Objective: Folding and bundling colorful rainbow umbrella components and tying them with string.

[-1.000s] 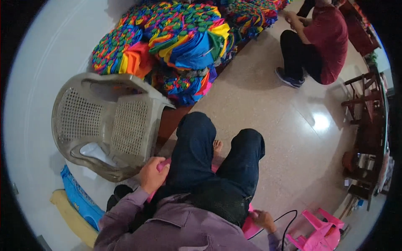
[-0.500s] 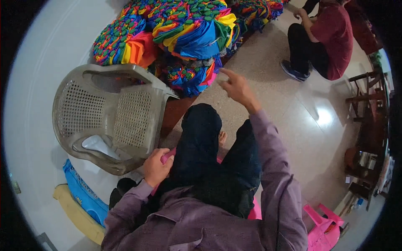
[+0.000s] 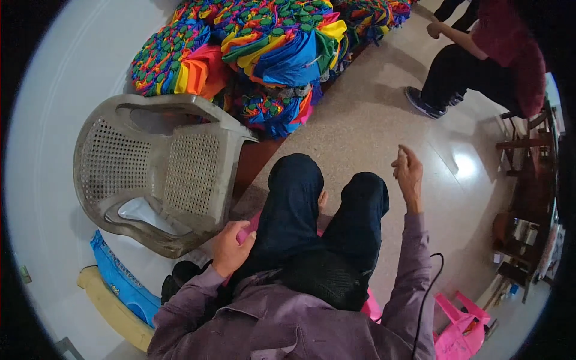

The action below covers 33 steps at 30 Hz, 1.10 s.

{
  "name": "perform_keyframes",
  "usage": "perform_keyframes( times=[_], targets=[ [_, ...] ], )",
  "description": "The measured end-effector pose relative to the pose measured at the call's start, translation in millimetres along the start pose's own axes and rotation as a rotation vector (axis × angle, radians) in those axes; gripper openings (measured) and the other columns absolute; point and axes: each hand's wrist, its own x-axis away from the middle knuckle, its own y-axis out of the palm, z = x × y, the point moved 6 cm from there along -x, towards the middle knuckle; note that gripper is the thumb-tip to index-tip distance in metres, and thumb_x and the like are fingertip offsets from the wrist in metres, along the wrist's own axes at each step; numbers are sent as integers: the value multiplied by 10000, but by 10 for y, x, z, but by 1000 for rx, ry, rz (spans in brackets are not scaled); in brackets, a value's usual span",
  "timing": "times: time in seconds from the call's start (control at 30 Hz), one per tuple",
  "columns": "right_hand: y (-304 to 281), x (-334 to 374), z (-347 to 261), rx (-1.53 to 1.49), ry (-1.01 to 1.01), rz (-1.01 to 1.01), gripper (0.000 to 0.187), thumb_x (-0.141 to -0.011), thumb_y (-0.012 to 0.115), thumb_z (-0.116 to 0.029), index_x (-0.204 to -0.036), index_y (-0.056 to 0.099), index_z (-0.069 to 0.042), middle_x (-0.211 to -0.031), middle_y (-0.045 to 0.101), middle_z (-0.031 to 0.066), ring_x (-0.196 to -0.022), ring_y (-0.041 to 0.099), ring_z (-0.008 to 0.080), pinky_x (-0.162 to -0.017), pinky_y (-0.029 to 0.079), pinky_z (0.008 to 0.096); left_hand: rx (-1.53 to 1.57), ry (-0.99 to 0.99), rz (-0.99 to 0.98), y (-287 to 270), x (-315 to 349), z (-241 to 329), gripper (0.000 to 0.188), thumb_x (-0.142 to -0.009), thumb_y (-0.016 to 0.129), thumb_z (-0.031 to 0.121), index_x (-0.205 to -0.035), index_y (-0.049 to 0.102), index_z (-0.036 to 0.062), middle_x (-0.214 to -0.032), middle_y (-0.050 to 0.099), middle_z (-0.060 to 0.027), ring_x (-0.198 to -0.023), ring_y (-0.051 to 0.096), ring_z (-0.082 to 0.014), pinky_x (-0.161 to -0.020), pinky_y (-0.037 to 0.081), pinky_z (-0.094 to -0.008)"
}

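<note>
My left hand is wrapped over a pink chair armrest beside my left thigh, with thumb and forefinger on either side of it. Above the floor, to the right of my knees, my right hand is raised with its fingers loosely bent and apart. Nothing shows in it. I am seated, in dark trousers. A grey-brown plastic armchair with a perforated seat and back stands just left of my left hand.
Multicoloured bundles with green round tops are stacked ahead. A person in a dark red top is bent over at the far right. Blue and yellow rolls lie lower left; a pink bag lies lower right. Dark wooden furniture lines the right side.
My right hand has swung right and back from near the bundles. My left hand's grip looks looser. The other person has risen from a squat and shifted right. A black cable now shows by my right arm.
</note>
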Motion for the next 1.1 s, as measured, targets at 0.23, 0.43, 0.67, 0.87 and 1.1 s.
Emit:
perform_keyframes(
  times=[0.23, 0.43, 0.67, 0.87, 1.1],
  targets=[
    [227, 1230, -727, 182, -196, -59, 317, -1043, 590, -214, -1282, 668, -20, -771, 667, 141, -672, 626, 213, -624, 499, 344, -33, -21, 33, -302, 640, 125, 337, -883, 763, 282, -1145, 708, 77, -1088, 724, -146, -1019, 699, -358, -862, 548, -432],
    [325, 2233, -1029, 291, -327, -216, 306, -982, 644, -202, -1236, 682, -35, -958, 706, 242, -854, 694, 404, -731, 549, 467, -30, -7, 40, -549, 1419, 354, 347, -886, 757, 289, -1158, 705, 79, -1110, 719, -146, -1027, 694, -370, -870, 548, -440],
    [91, 3329, -942, 401, -375, -280, 301, -960, 662, -224, -1207, 689, -55, -982, 710, 230, -876, 702, 421, -747, 567, 490, -88, 109, 8, -685, 2397, 680, 360, -906, 735, 290, -1172, 669, 56, -1169, 695, -162, -1067, 676, -392, -883, 546, -455],
    [-164, 3824, -817, 384, -472, -199, 274, -952, 657, -217, -1172, 689, -58, -977, 712, 210, -853, 707, 420, -714, 572, 484, -37, 190, 50, -537, 2790, 614, 384, -899, 751, 264, -1211, 673, 55, -1149, 702, -169, -1063, 687, -370, -885, 551, -425],
    [-98, 4089, -730, 382, -517, -155, 254, -953, 659, -178, -1153, 701, -28, -951, 709, 208, -832, 709, 398, -714, 570, 466, -5, 176, 38, -385, 2979, 357, 391, -909, 747, 256, -1236, 669, 55, -1146, 704, -161, -1050, 703, -330, -870, 558, -410]
  ],
)
